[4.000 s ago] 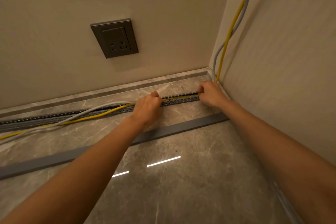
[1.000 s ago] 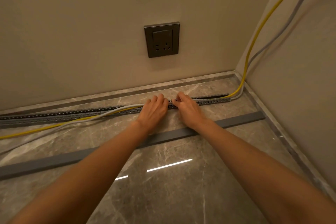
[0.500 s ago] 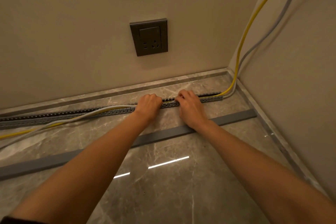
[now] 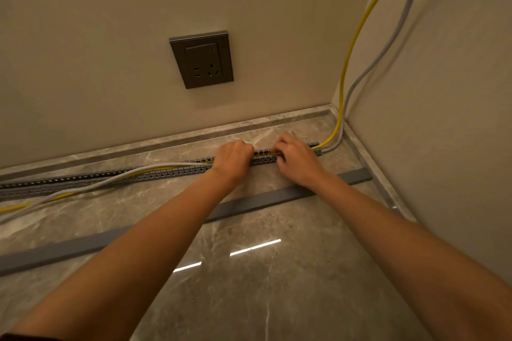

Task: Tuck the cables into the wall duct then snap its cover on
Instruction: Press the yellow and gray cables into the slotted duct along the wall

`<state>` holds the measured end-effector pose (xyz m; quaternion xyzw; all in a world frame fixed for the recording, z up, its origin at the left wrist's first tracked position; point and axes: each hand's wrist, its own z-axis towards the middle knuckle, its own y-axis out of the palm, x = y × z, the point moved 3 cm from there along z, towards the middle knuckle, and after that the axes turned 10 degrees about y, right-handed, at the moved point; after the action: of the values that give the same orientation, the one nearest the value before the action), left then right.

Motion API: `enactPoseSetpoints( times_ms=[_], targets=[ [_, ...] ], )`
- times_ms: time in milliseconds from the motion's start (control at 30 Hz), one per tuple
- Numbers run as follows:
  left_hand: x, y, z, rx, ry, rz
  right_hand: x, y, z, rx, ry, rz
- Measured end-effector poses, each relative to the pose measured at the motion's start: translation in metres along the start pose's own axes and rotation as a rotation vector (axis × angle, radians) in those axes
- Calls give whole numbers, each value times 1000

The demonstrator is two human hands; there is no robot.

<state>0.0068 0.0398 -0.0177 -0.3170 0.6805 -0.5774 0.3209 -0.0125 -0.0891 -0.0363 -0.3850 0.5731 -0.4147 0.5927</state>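
Note:
A grey slotted duct (image 4: 166, 173) runs along the marble floor below the back wall. A yellow cable (image 4: 349, 58) and a grey cable (image 4: 393, 33) drop down the right corner and enter the duct's right end. Left of my hands both cables rise out of the duct and trail off over the floor. My left hand (image 4: 232, 159) sits curled over the duct where the cables leave it. My right hand (image 4: 297, 159) is just to the right, its fingers bent down onto the cables in the duct. The long grey cover (image 4: 249, 203) lies loose on the floor under my forearms.
A dark wall socket (image 4: 202, 59) sits on the back wall above the duct. The right wall meets the back wall in a corner close to my right hand. A marble skirting strip (image 4: 138, 147) edges the floor.
Both hands have stayed on the duct, a short gap apart. My left hand's fingers have curled in since a second ago. The view has shifted slightly.

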Motion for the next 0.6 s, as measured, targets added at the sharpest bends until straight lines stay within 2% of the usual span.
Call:
enactPoseSetpoints(
  times_ms=[100, 200, 400, 600],
  targets=[
    [17, 0, 9, 6, 74, 6, 25, -12, -9, 141, 60, 14],
    [32, 6, 17, 27, 130, -27, 50, -21, -11, 151, 164, -14],
    [38, 9, 29, 25, 82, 7, 80, -20, -3, 7, 235, 58],
    [35, 5, 34, -16, 33, -33, 102, -31, -3, -60, 273, -41]
  ],
)
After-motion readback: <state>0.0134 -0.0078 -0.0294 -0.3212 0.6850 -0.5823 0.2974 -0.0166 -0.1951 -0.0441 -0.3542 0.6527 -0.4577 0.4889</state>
